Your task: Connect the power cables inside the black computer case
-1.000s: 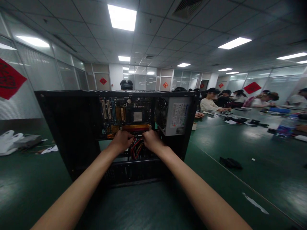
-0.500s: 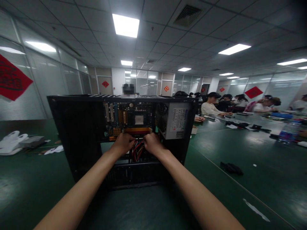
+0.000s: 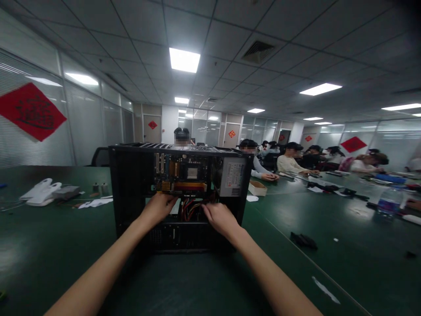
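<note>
An open computer case point(image 3: 131, 151) stands on the green table in front of me, its inside facing me. In it are a motherboard point(image 3: 171, 172) with orange, yellow and red memory slots point(image 3: 189, 187), and a power supply point(image 3: 233, 175) at upper right. My left hand point(image 3: 159, 208) reaches in just below the motherboard's lower left edge, fingers loosely bent and apart. Beside the bundle of coloured cables point(image 3: 189, 210), my right hand point(image 3: 221, 217) has its fingertips near the wires, loosely bent. Neither hand shows anything held.
A white plastic bag point(image 3: 42, 192) and a grey block point(image 3: 66, 192) lie at left. Right of the case are an open box point(image 3: 258, 188), a black cloth-like item point(image 3: 303, 240) and a water bottle point(image 3: 390, 202). Several people sit along the table beyond.
Both hands have come away from the memory slots' ends, moved down and slightly apart. The case looks smaller and shifted, as my view has tilted up and back.
</note>
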### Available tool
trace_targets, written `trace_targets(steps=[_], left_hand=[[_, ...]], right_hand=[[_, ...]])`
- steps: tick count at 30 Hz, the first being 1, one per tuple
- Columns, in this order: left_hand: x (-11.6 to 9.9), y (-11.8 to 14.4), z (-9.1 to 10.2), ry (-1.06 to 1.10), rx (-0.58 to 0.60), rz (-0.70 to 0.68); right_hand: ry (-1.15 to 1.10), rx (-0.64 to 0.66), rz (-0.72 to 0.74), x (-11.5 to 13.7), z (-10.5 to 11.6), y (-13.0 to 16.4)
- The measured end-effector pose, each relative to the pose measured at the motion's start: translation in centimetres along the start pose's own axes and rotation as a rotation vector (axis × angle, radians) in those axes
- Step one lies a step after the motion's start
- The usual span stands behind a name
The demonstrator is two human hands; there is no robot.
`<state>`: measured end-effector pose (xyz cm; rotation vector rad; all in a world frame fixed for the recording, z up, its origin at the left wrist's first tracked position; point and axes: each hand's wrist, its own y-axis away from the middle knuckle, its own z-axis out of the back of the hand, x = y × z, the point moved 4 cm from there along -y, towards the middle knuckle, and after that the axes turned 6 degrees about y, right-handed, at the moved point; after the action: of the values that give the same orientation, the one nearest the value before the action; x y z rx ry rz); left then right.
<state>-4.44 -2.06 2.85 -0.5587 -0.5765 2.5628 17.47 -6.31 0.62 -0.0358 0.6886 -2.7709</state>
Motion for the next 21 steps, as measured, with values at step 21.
trace_targets(steps=[21], left_hand=[[-2.0, 6.9, -1.5, -0.352, -0.282, 0.085]], right_hand=[[0.19, -0.116, -0.093, 1.8, -0.5, 4.9]])
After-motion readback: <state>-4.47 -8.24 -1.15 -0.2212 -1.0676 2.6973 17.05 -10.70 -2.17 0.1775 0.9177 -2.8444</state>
